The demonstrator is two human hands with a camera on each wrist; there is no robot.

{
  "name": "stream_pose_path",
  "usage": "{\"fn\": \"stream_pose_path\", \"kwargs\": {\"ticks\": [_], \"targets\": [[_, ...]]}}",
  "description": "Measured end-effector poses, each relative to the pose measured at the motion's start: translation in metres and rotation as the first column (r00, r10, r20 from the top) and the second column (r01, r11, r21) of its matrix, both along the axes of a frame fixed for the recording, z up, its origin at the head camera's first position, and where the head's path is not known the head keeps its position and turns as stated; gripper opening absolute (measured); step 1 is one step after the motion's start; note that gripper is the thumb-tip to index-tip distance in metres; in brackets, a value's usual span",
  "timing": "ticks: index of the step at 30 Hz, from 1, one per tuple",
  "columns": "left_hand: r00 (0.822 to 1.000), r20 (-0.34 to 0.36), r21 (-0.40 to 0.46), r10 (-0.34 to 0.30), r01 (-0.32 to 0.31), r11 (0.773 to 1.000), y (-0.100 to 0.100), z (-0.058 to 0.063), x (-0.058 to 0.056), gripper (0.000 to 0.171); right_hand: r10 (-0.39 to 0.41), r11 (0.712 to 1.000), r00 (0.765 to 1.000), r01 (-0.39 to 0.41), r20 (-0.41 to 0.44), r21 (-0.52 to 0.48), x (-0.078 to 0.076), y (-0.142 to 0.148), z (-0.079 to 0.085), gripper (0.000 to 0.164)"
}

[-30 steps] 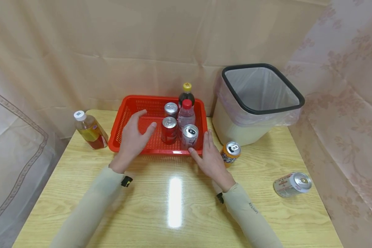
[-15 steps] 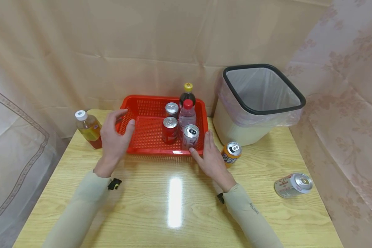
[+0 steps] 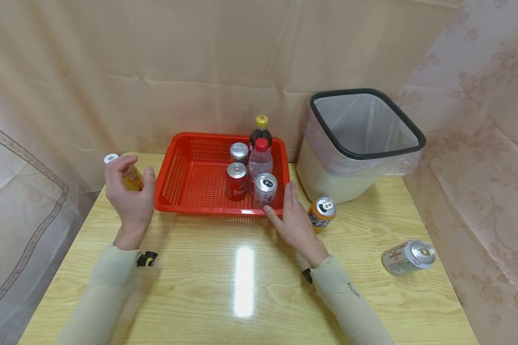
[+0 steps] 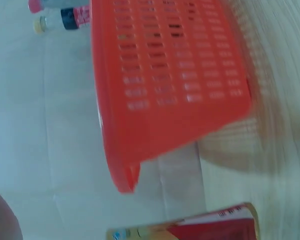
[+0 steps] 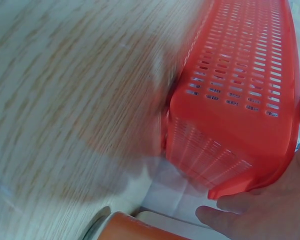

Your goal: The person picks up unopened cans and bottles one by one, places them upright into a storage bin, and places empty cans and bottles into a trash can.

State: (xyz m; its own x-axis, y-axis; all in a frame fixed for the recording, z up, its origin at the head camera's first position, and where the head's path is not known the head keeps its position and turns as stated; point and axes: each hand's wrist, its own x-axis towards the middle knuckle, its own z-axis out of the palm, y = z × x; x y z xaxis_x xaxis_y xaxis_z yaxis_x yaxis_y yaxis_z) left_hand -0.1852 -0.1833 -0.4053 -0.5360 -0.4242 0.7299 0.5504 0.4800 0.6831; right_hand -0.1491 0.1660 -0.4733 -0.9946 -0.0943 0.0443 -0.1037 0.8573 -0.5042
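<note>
My left hand [image 3: 131,197] is beside the tea bottle [image 3: 134,179], a white-capped bottle with a yellow label, its fingers and thumb bent in a wide C. It overlaps the bottle in the head view; in the left wrist view the bottle's label [image 4: 215,227] shows at the bottom, apart from the one finger seen. My right hand [image 3: 294,225] rests with straight fingers at the near right corner of the red basket [image 3: 224,211], thumb at the front rim. Inside the basket's right half stand a red can [image 3: 236,184], silver-topped cans, a red-capped bottle [image 3: 261,165] and a yellow-capped dark bottle [image 3: 261,134].
An orange can [image 3: 321,215] stands just right of my right hand. Behind it is a cream bin [image 3: 328,177] with a black rim and plastic liner. A silver can [image 3: 407,257] sits near the table's right edge. Cloth curtains [image 3: 198,62] hang behind the table.
My left hand has moved left from over the basket to the tea bottle, its fingers a little more bent. My right hand has stayed at the basket corner.
</note>
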Motion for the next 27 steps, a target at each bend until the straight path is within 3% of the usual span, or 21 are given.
{"fn": "stream_pose_path", "kwargs": {"ticks": [6, 12, 15, 21, 27], "targets": [[0.997, -0.019, 0.071, 0.074, -0.073, 0.995, -0.015, -0.003, -0.005, 0.045, -0.002, 1.000, 1.000, 0.002, 0.007, 0.008, 0.000, 0.000, -0.001, 0.105], [0.992, 0.073, 0.071, 0.107, -0.112, 0.991, -0.034, -0.015, -0.011, 0.060, -0.003, 1.000, 1.000, 0.003, -0.001, 0.013, 0.000, 0.001, -0.001, 0.105], [0.980, 0.167, 0.073, 0.105, -0.119, 0.990, -0.040, -0.019, -0.012, 0.069, -0.004, 1.000, 1.000, 0.004, -0.003, 0.011, 0.000, 0.001, -0.001, 0.105], [0.910, 0.410, 0.130, 0.056, -0.119, 0.984, -0.049, -0.024, -0.013, 0.092, -0.004, 1.000, 1.000, 0.004, 0.013, 0.004, 0.001, 0.000, 0.000, 0.105], [0.854, 0.520, 0.180, 0.022, -0.135, 0.974, -0.060, -0.031, -0.021, 0.108, -0.002, 1.000, 1.000, 0.002, 0.015, -0.005, 0.001, 0.000, 0.001, 0.105]]}}
